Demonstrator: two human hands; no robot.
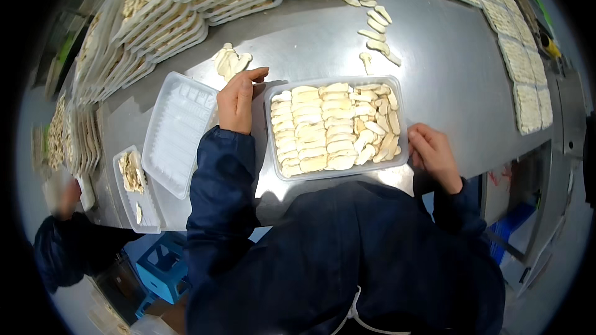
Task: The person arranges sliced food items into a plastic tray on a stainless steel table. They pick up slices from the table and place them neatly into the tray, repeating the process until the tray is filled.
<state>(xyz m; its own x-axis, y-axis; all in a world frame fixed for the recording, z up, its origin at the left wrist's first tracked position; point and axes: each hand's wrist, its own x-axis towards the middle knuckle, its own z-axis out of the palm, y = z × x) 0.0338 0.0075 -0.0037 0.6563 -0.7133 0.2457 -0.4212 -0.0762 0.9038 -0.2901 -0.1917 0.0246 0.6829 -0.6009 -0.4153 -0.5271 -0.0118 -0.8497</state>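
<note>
A translucent plastic tray (336, 176) lies in front of me, filled with pale mushroom slices (311, 125). Most slices overlap in neat columns; those on the right side lie less evenly. My left hand (238, 102) hovers at the tray's upper left with its thumb and index finger apart, and I see nothing in it. Just beyond it is a small heap of loose slices (227, 61). At the tray's right edge is my right hand (430, 152), fingers curled close to the rim; whether they grip it is hidden. Left of my forearm lies an empty plastic tray (174, 135).
Stacked trays of slices (186, 23) rise at the upper left. Loose slices (376, 25) trail across the steel table (447, 65). Filled trays (517, 63) line the right edge. A narrow tray (148, 209) holds scraps. Another person's hand (70, 197) is at far left, near a blue stool (163, 265).
</note>
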